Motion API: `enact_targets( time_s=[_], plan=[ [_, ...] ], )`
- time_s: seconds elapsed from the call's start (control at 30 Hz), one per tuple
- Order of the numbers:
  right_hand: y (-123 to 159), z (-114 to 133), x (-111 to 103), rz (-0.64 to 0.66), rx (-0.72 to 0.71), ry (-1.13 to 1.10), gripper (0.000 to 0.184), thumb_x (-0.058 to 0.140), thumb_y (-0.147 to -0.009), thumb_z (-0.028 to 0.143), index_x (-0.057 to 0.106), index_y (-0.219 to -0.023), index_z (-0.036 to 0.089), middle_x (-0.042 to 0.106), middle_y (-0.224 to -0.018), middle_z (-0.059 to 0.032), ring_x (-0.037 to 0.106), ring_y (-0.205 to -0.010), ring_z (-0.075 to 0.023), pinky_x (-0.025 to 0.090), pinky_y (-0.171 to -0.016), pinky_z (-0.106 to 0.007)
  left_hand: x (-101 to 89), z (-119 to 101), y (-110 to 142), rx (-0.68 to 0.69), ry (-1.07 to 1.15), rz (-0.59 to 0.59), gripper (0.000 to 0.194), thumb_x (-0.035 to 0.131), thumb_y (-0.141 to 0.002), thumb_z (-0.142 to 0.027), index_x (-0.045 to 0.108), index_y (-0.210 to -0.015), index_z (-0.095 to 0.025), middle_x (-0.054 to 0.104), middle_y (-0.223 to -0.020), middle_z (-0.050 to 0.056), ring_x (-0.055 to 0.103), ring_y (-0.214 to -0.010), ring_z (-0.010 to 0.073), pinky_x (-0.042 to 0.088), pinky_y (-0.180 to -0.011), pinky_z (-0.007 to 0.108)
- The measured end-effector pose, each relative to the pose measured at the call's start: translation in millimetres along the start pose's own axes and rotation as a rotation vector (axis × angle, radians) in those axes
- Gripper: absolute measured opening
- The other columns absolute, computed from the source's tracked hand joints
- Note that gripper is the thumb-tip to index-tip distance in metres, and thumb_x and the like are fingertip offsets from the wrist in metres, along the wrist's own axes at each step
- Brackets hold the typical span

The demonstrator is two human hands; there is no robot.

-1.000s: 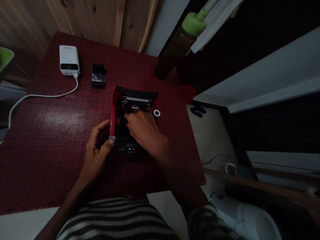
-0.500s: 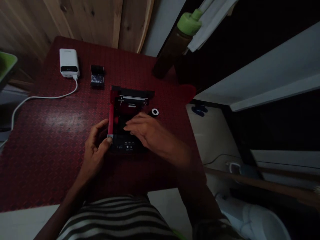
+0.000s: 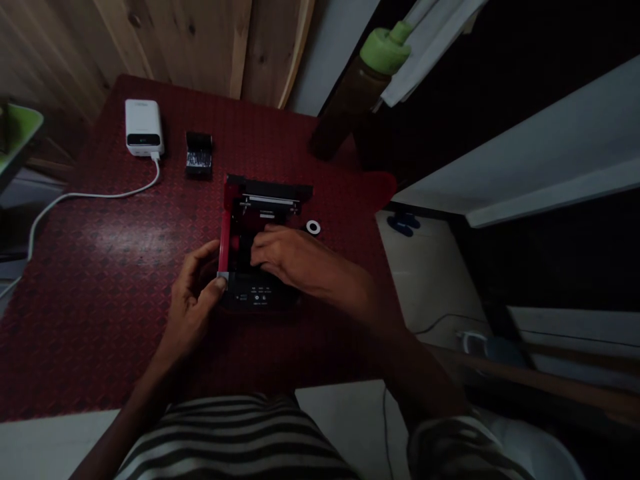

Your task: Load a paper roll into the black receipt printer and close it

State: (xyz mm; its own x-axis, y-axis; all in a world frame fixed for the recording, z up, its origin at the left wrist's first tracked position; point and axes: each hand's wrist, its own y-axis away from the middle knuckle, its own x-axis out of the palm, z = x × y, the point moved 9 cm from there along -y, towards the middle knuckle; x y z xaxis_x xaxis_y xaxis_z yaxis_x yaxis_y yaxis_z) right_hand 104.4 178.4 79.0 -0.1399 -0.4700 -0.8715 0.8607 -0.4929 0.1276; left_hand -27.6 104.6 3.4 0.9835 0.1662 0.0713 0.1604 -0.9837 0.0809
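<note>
A small red and black printer (image 3: pixel 260 293), its lid raised at the back, sits on the table with its buttons facing me. My left hand (image 3: pixel 194 283) grips its left front corner, thumb on the front edge and fingers along the red side. Inside the open bay is my right hand (image 3: pixel 283 257), its fingers bent and drawn together. Whatever those fingertips hold or touch is hidden in the dark bay. Just beyond that hand, at the printer's right, lies a dark roll with a white ring-shaped end (image 3: pixel 313 227).
The patterned red table (image 3: pixel 125 300) carries a white power bank (image 3: pixel 143 127) with a white cable, and a small black piece with a shiny strip (image 3: pixel 199 157). At the back right stands a tall bottle with a green cap (image 3: pixel 383 52). Blue slippers (image 3: pixel 403 223) lie on the floor.
My right hand's fingers have bent down and closed further inside the printer's bay. My left hand keeps its grip on the corner. The whole view has shifted slightly.
</note>
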Motion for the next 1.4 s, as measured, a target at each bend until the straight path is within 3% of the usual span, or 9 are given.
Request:
enact_targets(
  time_s=[0.23,0.5,0.6,0.73,0.87,1.03,1.13,1.27,1.4],
  plan=[
    [21.9,-11.2,-12.1,-0.245,0.031,-0.095,0.019,0.063,-0.102,0.005,0.071,-0.095,0.02,0.076,-0.098,-0.0044,0.069,-0.092,-0.0203,0.054,-0.087,-0.033,-0.3,-3.0,-1.7,0.024,-0.007,-0.003,0.048,0.073,-0.099,-0.044,0.068,-0.145,-0.029,0.074,-0.149,0.009,0.071,-0.138,0.0323,0.059,-0.114,0.048],
    [51.7,-6.5,-17.3,-0.576,0.088,-0.194,0.019,0.061,-0.108,0.011,0.076,-0.11,0.022,0.082,-0.104,-0.0036,0.077,-0.098,-0.019,0.061,-0.091,-0.034,-0.8,-8.6,-4.8,-0.057,-0.005,-0.015,0.048,0.075,-0.099,-0.045,0.071,-0.144,-0.031,0.075,-0.145,0.009,0.071,-0.138,0.0367,0.058,-0.117,0.055],
    [60.2,0.3,-14.2,-0.644,0.074,-0.128,0.024,0.059,-0.111,0.012,0.078,-0.119,0.023,0.084,-0.107,-0.0041,0.078,-0.098,-0.0188,0.063,-0.091,-0.035,-2.6,-26.7,-25.0,0.027,-0.081,-0.071,0.047,0.074,-0.101,-0.053,0.072,-0.143,-0.031,0.075,-0.145,0.009,0.068,-0.141,0.0377,0.058,-0.116,0.057],
    [66.3,13.0,-8.2,-0.686,0.071,0.069,0.026,0.057,-0.11,0.006,0.079,-0.109,0.02,0.083,-0.094,-0.0046,0.076,-0.087,-0.0197,0.062,-0.085,-0.035,7.3,-59.6,-65.1,0.244,-0.11,-0.071,0.058,0.067,-0.103,-0.069,0.069,-0.147,-0.03,0.069,-0.155,0.007,0.061,-0.148,0.0356,0.049,-0.123,0.055],
    [70.4,27.5,-4.4,-0.721,0.068,0.202,0.027,0.056,-0.109,0.002,0.077,-0.103,0.018,0.085,-0.098,-0.0058,0.075,-0.087,-0.0197,0.059,-0.083,-0.035,14.0,-70.9,-90.2,0.264,-0.108,-0.093,0.053,0.057,-0.107,-0.073,0.079,-0.12,-0.027,0.08,-0.125,0.002,0.07,-0.13,0.0308,0.054,-0.11,0.05],
    [80.0,36.2,-2.8,-0.808,0.104,0.265,0.024,0.061,-0.109,0.007,0.08,-0.105,0.022,0.083,-0.104,-0.0079,0.072,-0.089,-0.021,0.06,-0.078,-0.037,6.9,-76.4,-78.0,0.289,-0.118,-0.163,0.025,0.084,-0.094,-0.047,0.077,-0.092,-0.023,0.078,-0.129,0.005,0.067,-0.135,0.0278,0.051,-0.12,0.047],
    [83.8,37.7,1.2,-0.822,0.114,0.254,0.025,0.062,-0.108,0.007,0.081,-0.106,0.023,0.078,-0.092,-0.0055,0.068,-0.081,-0.02,0.059,-0.073,-0.036,5.9,-66.2,-62.6,0.228,-0.096,-0.103,0.024,0.085,-0.093,-0.043,0.08,-0.108,-0.025,0.077,-0.133,0.005,0.066,-0.141,0.0304,0.052,-0.123,0.048],
    [85.0,38.2,6.4,-0.816,0.114,0.235,0.025,0.062,-0.109,0.007,0.08,-0.106,0.023,0.078,-0.09,-0.0047,0.068,-0.08,-0.0192,0.061,-0.075,-0.035,3.5,-39.3,-41.0,0.078,-0.062,-0.047,0.056,0.087,-0.089,-0.043,0.071,-0.141,-0.028,0.073,-0.149,0.009,0.066,-0.145,0.0351,0.056,-0.12,0.051],
    [87.3,39.2,4.9,-0.85,0.115,0.253,0.024,0.063,-0.107,0.006,0.081,-0.107,0.022,0.083,-0.099,-0.0079,0.072,-0.089,-0.0222,0.064,-0.081,-0.038,3.1,-17.2,-27.3,-0.047,-0.008,-0.023,0.066,0.086,-0.088,-0.04,0.065,-0.15,-0.028,0.067,-0.16,0.012,0.063,-0.15,0.0362,0.059,-0.117,0.05]
  ],
)
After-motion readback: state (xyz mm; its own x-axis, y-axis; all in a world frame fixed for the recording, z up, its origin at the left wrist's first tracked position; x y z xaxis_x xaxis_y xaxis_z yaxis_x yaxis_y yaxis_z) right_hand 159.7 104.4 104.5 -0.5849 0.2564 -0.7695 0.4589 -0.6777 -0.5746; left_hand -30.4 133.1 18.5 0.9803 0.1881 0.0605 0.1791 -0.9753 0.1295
